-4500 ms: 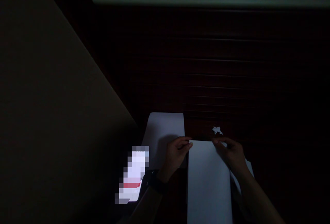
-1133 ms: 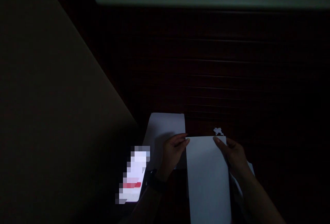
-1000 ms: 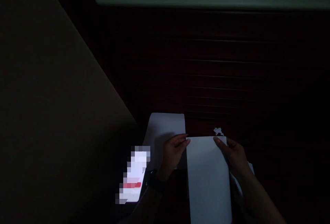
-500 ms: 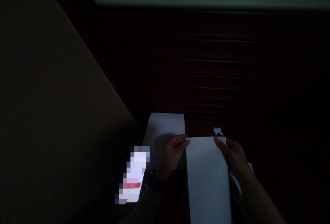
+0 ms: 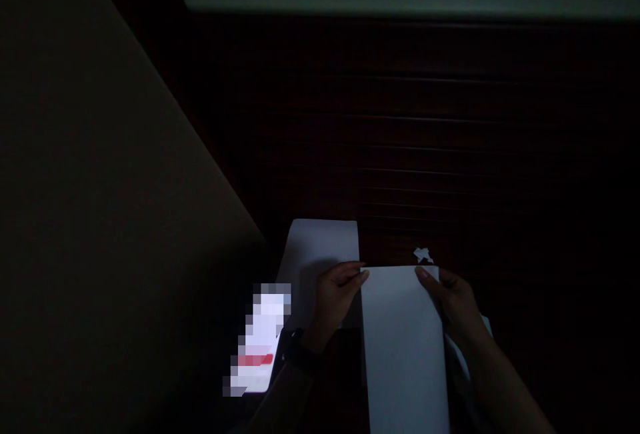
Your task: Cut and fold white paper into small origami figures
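Note:
A long white sheet of paper (image 5: 405, 347) runs down from between my hands to the bottom of the head view. My left hand (image 5: 334, 299) pinches its upper left corner between thumb and fingers. At the upper right corner, my right hand (image 5: 456, 297) grips it with the thumb on top and the fingers behind. Behind my left hand lies another white sheet (image 5: 325, 241), partly covered by that hand. Small white paper scraps (image 5: 423, 255) lie just beyond the held sheet's top edge.
A phone with a lit, blurred screen (image 5: 260, 341) is left of my left wrist, which wears a dark band (image 5: 304, 356). More white material (image 5: 457, 357), too dim to make out, shows under my right forearm. Dark ridged panelling (image 5: 400, 117) rises behind; a pale wall (image 5: 100, 187) stands left.

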A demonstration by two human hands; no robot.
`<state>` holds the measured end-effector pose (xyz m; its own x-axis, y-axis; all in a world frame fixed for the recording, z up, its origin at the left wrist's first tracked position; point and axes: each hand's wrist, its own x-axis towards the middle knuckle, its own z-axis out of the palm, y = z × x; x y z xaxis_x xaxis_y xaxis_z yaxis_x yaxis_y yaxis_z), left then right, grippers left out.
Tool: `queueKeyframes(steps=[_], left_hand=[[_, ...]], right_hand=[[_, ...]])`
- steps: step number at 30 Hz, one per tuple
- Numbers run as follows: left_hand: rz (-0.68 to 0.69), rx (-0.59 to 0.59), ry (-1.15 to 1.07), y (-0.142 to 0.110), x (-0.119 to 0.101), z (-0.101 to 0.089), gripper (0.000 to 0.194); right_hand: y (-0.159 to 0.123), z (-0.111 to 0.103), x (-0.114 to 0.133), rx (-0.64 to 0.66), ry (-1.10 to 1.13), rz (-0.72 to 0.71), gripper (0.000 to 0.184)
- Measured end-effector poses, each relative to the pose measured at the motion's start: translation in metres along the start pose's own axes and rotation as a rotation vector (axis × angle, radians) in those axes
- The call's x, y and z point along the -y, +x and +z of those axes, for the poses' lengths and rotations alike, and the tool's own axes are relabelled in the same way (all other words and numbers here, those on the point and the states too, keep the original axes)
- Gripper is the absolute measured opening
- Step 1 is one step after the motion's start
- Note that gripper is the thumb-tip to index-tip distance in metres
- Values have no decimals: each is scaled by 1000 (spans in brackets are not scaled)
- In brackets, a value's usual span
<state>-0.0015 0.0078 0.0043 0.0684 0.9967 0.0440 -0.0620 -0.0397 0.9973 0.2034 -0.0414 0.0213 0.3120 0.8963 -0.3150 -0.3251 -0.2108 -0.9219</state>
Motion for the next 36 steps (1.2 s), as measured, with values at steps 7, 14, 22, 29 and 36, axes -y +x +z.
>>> queueKeyframes(steps=[7, 14, 22, 29, 36], left_hand=[[-3, 13, -11, 0, -1, -1, 23], [-6, 26, -1, -1, -2, -1, 22], [6, 47, -2, -1, -2, -2, 22], [27, 52, 1, -3, -3, -3, 22], [60, 80, 24, -4, -3, -3, 20]], right_hand=[[-2, 0, 1, 24, 25, 7, 22], [-2, 0, 1, 21, 29, -6, 22], [-5, 5, 5, -10, -3, -20, 22], [-3, 4, 3, -25, -128, -110, 27], [1, 1, 5, -93, -445, -423, 32]])
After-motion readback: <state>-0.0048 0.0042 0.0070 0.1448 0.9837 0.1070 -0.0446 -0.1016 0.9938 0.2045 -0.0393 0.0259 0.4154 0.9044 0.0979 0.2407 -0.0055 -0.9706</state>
